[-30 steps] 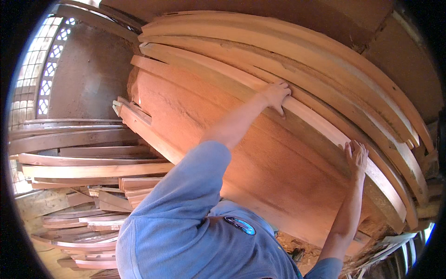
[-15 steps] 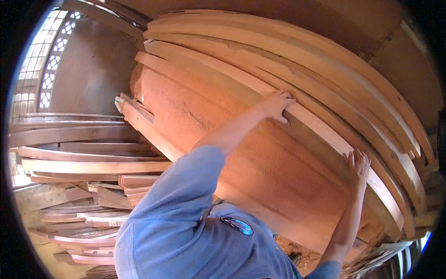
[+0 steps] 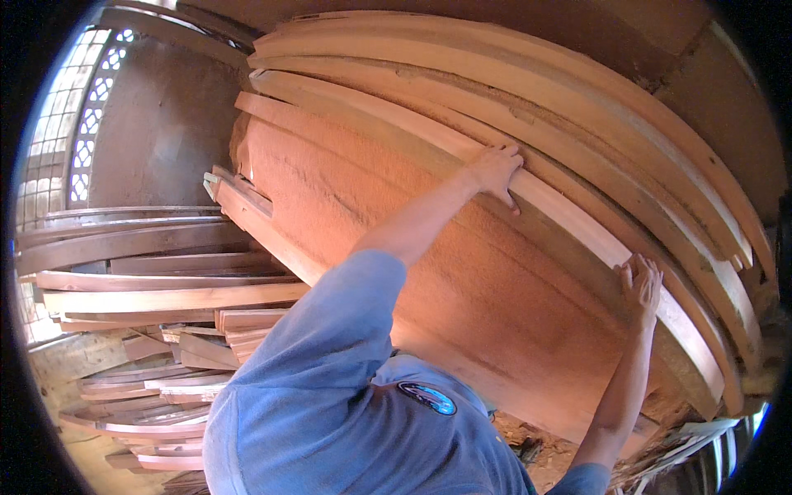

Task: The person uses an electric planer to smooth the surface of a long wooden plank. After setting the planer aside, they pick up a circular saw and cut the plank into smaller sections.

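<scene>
A long, pale wooden plank (image 3: 569,210) runs slantwise from the upper left to the lower right over a sawdust-covered wooden surface (image 3: 346,198). Near the plank's middle, my left hand (image 3: 495,172) has its fingers hooked over the far edge, with the thumb spread on the near side. Farther along to the right, my right hand (image 3: 642,285) grips the same plank, fingers bent over its top. Both forearms are bare below blue sleeves. The undersides of the fingers are hidden.
Several long boards (image 3: 528,103) lie close together just beyond the plank. On the left, stacked planks (image 3: 165,237) and wood offcuts (image 3: 206,351) rise beside the surface. A barred window (image 3: 62,124) is at the far left. Wood scraps (image 3: 693,450) lie at the lower right.
The view has shifted slightly. Both hands stay at about the same places on the plank, and the left thumb has moved a little.
</scene>
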Demonstrator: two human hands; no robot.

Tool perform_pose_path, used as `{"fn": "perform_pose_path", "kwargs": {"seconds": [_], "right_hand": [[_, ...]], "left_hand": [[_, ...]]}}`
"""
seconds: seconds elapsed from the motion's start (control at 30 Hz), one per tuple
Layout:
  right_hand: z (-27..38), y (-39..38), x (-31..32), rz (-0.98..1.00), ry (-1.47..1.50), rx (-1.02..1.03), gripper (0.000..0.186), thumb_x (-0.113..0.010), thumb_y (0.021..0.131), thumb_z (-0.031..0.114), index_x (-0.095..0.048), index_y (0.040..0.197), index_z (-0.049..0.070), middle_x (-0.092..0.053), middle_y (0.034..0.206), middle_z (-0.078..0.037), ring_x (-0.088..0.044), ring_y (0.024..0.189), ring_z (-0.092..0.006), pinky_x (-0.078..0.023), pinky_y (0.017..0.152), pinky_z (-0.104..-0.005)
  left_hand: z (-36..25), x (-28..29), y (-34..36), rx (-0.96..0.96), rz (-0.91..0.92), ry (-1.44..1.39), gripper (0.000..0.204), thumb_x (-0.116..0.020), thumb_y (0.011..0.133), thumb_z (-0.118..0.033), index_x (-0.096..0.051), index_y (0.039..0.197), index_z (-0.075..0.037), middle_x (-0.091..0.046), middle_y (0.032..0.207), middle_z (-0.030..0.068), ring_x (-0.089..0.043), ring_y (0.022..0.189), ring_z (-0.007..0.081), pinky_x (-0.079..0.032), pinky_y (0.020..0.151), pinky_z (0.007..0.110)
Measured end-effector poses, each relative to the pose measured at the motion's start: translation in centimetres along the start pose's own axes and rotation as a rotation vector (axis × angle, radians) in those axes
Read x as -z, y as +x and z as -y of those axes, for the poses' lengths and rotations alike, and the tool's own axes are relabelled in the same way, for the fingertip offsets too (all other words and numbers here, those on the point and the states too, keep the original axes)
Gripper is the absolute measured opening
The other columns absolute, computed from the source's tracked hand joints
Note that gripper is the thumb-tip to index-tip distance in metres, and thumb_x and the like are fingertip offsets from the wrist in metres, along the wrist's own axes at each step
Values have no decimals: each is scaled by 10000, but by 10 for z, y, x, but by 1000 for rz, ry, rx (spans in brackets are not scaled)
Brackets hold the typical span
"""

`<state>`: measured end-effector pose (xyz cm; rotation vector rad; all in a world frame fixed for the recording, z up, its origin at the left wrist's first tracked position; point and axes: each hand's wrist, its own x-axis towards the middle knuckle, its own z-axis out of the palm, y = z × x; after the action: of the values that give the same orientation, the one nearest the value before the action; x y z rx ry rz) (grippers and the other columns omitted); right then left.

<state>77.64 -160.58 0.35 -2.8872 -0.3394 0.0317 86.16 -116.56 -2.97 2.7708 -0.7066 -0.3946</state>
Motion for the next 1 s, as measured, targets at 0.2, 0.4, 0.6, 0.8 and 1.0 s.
{"fn": "perform_pose_path", "kwargs": {"seconds": [0.2, 0.4, 0.6, 0.8, 1.0], "right_hand": [[8, 1, -4, -51, -68, 18, 235, -644, 928, 304, -619, 936, 70, -644, 918, -139, -604, 982, -359, -420, 943, -505], [-12, -38, -38, -258, -167, 115, 470, -615, 951, 420, -649, 1213, 32, -669, 1118, -179, -615, 1090, -358, -406, 1015, -499], [24, -92, -45, -383, -225, 60, 582, -665, 905, 541, -625, 1265, 85, -661, 1272, -114, -611, 1183, -320, -377, 1083, -499], [29, -189, -102, -378, -269, 83, 552, -744, 842, 522, -632, 1214, 130, -616, 1317, -75, -561, 1235, -287, -360, 1077, -486], [57, -256, -102, -14, -191, -106, 457, -785, 824, 456, -643, 1128, 147, -660, 1130, -71, -576, 1097, -281, -400, 991, -473]], "left_hand": [[0, 6, -14, 7, -40, 0, 1033, -913, 472, -688, -624, 1246, -69, -567, 1269, 161, -547, 1224, 413, -459, 1046, 573], [-8, 4, -39, -47, -105, 114, 944, -914, 520, -576, -619, 1289, -114, -565, 1260, 144, -501, 1266, 365, -418, 1076, 542], [-39, -4, -105, 86, -187, 15, 932, -900, 563, -576, -607, 1366, -204, -556, 1311, 125, -488, 1262, 336, -379, 1102, 505], [-60, -54, -205, 48, -203, -10, 810, -766, 808, -613, -552, 1462, -187, -457, 1536, 168, -388, 1431, 370, -330, 1178, 538], [-79, -131, -308, 302, 66, -188, 697, -716, 916, -488, -536, 1448, -75, -434, 1520, 251, -377, 1443, 428, -336, 1189, 534]]}}
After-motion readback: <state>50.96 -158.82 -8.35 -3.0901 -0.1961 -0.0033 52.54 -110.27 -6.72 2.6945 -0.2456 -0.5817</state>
